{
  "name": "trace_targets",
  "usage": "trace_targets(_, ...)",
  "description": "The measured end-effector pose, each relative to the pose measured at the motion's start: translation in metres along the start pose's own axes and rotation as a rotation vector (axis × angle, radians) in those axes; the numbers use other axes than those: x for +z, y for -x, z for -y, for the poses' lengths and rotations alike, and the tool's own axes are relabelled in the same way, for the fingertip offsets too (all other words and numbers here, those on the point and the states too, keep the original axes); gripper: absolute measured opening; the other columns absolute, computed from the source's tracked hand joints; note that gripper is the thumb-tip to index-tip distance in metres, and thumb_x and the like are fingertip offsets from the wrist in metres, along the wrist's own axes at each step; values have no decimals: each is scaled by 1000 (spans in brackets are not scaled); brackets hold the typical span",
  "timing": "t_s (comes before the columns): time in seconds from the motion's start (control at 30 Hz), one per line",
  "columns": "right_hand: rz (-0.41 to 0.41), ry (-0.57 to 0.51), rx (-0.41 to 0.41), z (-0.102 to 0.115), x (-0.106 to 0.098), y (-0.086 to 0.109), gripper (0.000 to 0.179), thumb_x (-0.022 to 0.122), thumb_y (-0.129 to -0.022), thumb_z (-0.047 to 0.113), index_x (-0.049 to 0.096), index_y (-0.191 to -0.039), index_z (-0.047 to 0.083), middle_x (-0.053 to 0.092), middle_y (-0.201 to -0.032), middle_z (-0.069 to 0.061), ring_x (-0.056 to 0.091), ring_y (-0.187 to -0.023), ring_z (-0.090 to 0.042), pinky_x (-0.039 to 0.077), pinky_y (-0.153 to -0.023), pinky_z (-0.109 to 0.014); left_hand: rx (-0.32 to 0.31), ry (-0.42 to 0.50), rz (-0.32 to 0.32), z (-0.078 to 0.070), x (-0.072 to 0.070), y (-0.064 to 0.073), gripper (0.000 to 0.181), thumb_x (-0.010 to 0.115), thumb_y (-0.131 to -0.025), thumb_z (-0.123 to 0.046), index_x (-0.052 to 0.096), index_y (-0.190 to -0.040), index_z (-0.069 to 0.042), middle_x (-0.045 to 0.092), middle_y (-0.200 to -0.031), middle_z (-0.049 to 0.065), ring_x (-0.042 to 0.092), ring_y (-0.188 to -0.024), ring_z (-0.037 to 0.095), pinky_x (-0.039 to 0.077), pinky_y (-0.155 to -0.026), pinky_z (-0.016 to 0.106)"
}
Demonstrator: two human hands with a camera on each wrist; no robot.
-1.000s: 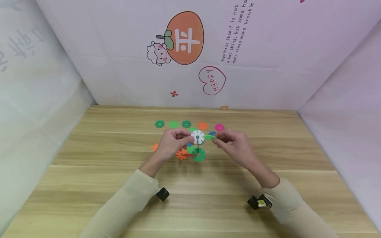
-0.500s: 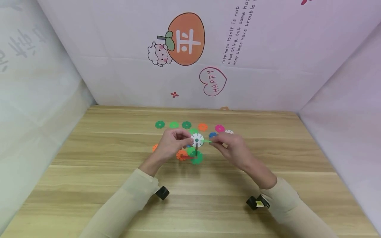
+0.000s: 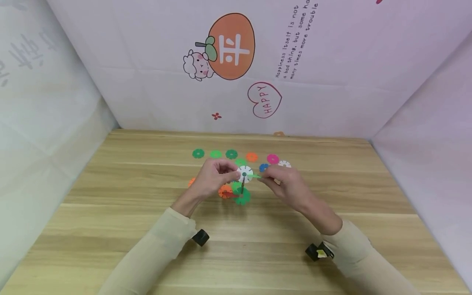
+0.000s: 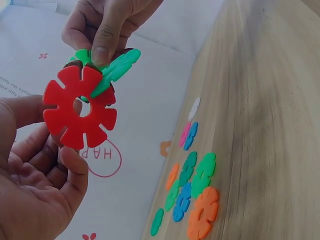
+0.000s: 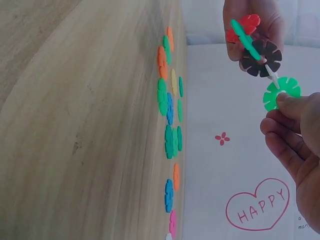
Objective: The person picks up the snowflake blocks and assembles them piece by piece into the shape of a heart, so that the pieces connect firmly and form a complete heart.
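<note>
My left hand [image 3: 214, 178] pinches a cluster of interlocking snowflake discs above the table. Its white disc [image 3: 241, 169] faces up in the head view, and a red disc [image 4: 56, 95] is close to the camera in the left wrist view. A dark brown disc [image 5: 272, 50] and a green disc [image 4: 120, 67] are joined on as well. My right hand [image 3: 289, 186] pinches a light green disc [image 5: 288, 85] between thumb and finger. That disc stands edge-on against the white disc's right rim. How deep its slot sits cannot be made out.
Loose discs lie on the wooden table [image 3: 236, 254] behind and below the hands. Among them are a pink disc [image 3: 273, 156], a white one [image 3: 287, 164] and an orange one [image 3: 252, 155]. A printed cloth wall [image 3: 147, 94] rises behind the table.
My right hand has moved left and slightly down. The light green disc has turned more edge-on and come against the white disc. The cluster has shifted slightly; the left hand has barely moved.
</note>
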State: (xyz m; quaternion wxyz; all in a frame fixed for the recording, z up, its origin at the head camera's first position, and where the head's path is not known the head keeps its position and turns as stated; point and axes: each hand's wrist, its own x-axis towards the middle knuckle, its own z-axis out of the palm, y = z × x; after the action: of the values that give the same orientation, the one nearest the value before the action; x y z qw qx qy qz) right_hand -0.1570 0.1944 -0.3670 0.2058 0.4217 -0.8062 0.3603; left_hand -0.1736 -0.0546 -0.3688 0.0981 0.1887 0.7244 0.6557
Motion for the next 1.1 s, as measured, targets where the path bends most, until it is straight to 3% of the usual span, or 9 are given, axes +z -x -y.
trace_targets(0.13,-7,2,8,0,2,-1,8,74,-93,10,70,-86,9,66,-78,3,53,-65,-10,46,-59,-18,-9,-11,13,-1,-4,0,4,71,-92,-2,74,-93,-1,69,-81,9,59,-69,19,50,-63,26)
trace_targets(0.23,1,10,19,-1,3,-1,16,69,-97,21,72,-88,8,67,-79,3,56,-67,-10,50,-61,-20,-23,-24,14,-1,-5,-1,5,71,-93,-4,75,-94,-2,69,-84,12,58,-71,24,49,-63,29)
trace_targets(0.4,31,23,59,-2,4,-3,6,77,-89,6,72,-90,5,69,-81,1,61,-70,-8,54,-64,-22,-45,-69,-1,-1,-8,-2,8,70,-95,-9,76,-98,-4,69,-88,12,57,-76,28,49,-65,34)
trace_targets(0.53,32,5,102,-5,4,-2,12,80,-84,-1,72,-91,4,70,-80,2,61,-68,-7,54,-61,-22,-51,-96,4,-1,-7,-3,9,71,-95,-11,75,-100,-5,71,-89,9,62,-83,36,53,-68,38)
trace_targets(0.67,20,-1,126,-10,2,2,20,81,-80,-6,73,-95,4,71,-82,2,61,-68,-8,55,-61,-23,-43,-113,15,0,-6,-3,8,71,-95,-11,75,-100,-6,71,-89,8,59,-89,46,51,-66,33)
trace_targets(0.73,24,11,152,-15,0,4,20,82,-80,-4,73,-96,4,72,-84,0,63,-68,-8,56,-61,-24,-39,-119,7,0,-7,-2,7,71,-95,-11,75,-99,-6,70,-89,8,59,-85,41,48,-62,28)
trace_targets(0.83,42,39,232,-28,-3,11,16,80,-83,-2,73,-96,1,73,-85,-3,64,-69,-11,56,-62,-25,-29,-116,-5,2,-9,-1,6,71,-95,-9,76,-97,-7,68,-88,11,57,-78,30,44,-59,24)
trace_targets(0.9,68,62,331,-38,-6,16,13,79,-86,1,73,-98,1,73,-85,-4,64,-71,-12,56,-63,-26,-18,-115,-5,3,-11,0,6,70,-95,-9,76,-97,-7,67,-89,15,54,-75,23,42,-58,22)
trace_targets(1.1,157,122,626,-71,-16,28,17,74,-93,11,72,-107,1,70,-89,-6,63,-79,-21,55,-70,-35,-10,-118,-18,7,-13,1,8,71,-95,-9,76,-99,-7,65,-89,17,51,-74,20,42,-60,23)
